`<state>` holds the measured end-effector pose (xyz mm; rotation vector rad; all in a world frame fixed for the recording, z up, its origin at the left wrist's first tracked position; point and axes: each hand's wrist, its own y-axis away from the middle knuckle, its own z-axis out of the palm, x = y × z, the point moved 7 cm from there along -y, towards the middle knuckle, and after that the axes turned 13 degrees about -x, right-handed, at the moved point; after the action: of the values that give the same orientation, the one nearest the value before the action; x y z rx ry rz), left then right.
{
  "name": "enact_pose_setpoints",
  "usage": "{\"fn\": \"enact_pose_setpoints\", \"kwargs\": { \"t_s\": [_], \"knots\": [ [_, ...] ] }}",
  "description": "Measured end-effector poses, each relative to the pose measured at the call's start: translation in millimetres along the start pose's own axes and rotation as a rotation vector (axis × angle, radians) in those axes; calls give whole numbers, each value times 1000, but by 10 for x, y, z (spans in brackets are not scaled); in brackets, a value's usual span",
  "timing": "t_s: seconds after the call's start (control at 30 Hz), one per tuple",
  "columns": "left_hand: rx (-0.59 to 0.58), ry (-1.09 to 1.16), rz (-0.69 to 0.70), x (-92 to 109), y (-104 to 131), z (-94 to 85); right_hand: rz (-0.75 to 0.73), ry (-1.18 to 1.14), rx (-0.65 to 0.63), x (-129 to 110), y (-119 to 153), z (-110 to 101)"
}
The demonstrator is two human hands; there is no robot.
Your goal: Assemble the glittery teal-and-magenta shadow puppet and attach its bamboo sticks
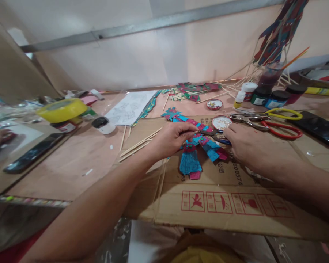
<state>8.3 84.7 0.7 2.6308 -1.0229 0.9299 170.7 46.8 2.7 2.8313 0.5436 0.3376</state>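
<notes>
The right hand [237,140] partly hides the pliers [214,134].

The left hand [171,138], right hand [239,140] and forearms [112,193] are bare; mustard-yellow clothing [200,254] shows below.

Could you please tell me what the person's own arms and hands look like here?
The left hand and right hand are ungloved. The left forearm and right forearm are bare as far as they show, with no sleeve, watch or bracelet visible.
</notes>
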Motion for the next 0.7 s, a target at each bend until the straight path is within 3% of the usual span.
{"fn": "enact_pose_setpoints", "kwargs": {
  "t_s": [0.33,0.7],
  "knots": [
    [-19,-28,-22,-19,1,7,5,-45,-91,-1,-7,28],
    [3,-86,-16,40,14,-7,17,-77,-70,-11,1,59]
  ]
}}
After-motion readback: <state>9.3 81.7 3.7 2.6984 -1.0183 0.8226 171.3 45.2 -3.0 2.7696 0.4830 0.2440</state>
